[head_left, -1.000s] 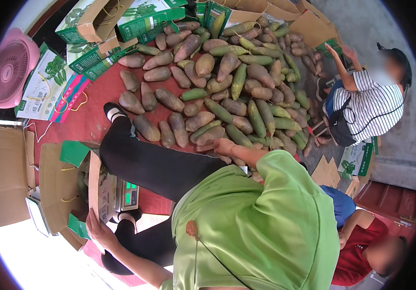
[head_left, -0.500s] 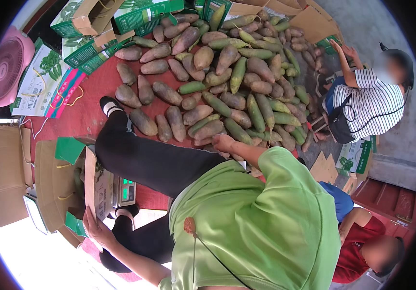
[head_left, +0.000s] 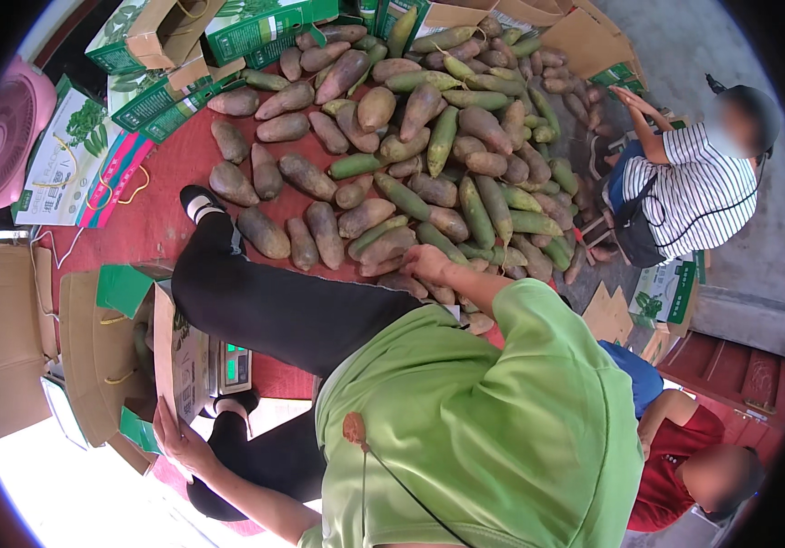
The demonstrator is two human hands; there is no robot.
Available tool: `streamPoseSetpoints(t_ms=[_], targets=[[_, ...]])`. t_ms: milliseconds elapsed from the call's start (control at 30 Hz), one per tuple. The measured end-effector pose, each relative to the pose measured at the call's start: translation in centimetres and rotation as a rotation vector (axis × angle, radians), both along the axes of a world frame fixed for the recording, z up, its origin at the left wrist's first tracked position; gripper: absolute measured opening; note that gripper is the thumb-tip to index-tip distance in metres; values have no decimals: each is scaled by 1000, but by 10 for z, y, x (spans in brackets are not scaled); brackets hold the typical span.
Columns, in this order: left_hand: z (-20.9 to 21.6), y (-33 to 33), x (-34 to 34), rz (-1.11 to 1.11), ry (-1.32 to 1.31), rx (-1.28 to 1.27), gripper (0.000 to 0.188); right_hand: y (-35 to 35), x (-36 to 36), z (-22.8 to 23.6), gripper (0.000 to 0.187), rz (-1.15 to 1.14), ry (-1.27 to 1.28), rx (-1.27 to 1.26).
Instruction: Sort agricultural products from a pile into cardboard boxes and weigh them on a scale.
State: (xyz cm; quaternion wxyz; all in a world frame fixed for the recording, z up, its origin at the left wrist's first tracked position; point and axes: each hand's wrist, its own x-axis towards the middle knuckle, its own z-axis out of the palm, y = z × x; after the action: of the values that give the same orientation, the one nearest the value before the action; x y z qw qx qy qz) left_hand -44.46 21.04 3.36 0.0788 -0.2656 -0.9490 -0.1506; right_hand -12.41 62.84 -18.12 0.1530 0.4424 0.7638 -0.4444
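Note:
My left hand [head_left: 184,446] is closed on the rim of an open cardboard box [head_left: 167,352] with green flaps. Inside that box a few radishes show, partly hidden by its wall. It stands beside a scale with a lit green display [head_left: 235,363]. My right hand [head_left: 427,263] reaches to the near edge of a big heap of green and purplish-brown radishes [head_left: 447,146]. Its fingers are curled over a radish there, which the hand mostly hides. More radishes [head_left: 324,233] lie loose to the left of this hand, past my black-trousered leg.
Green-and-white cartons [head_left: 269,32] line the far side of the red floor covering [head_left: 169,219]. A pink fan [head_left: 7,128] stands at far left by a flat carton [head_left: 68,151]. A person in stripes [head_left: 698,187] sits right of the heap; another in red [head_left: 675,466] is at lower right.
The view has shifted slightly, so most things sit a little further left. My right hand has moved a little away from me, still at the heap; my left hand stays on the box.

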Motion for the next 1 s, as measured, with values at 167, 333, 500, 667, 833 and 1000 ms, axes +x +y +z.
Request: streamPoseSetpoints(t_ms=[167, 333, 500, 667, 833, 1000], targets=[[-1, -3, 1, -9, 5, -7, 44, 9, 4, 17, 16, -210, 67, -181], [-1, -1, 0, -21, 3, -7, 45, 25, 25, 24, 19, -228, 25, 125], [0, -2, 2, -6, 8, -35, 46, 65, 75, 16, 24, -398, -60, 432], [2, 3, 0, -18, 27, -80, 45, 99, 157, -15, 27, -701, -253, 387], [-2, 0, 0, -41, 44, -96, 42, 127, 263, -68, 26, 108, -651, 347], [-7, -3, 1, -45, 85, -90, 43, 120, 240, -67, 13, -1122, -132, 34]])
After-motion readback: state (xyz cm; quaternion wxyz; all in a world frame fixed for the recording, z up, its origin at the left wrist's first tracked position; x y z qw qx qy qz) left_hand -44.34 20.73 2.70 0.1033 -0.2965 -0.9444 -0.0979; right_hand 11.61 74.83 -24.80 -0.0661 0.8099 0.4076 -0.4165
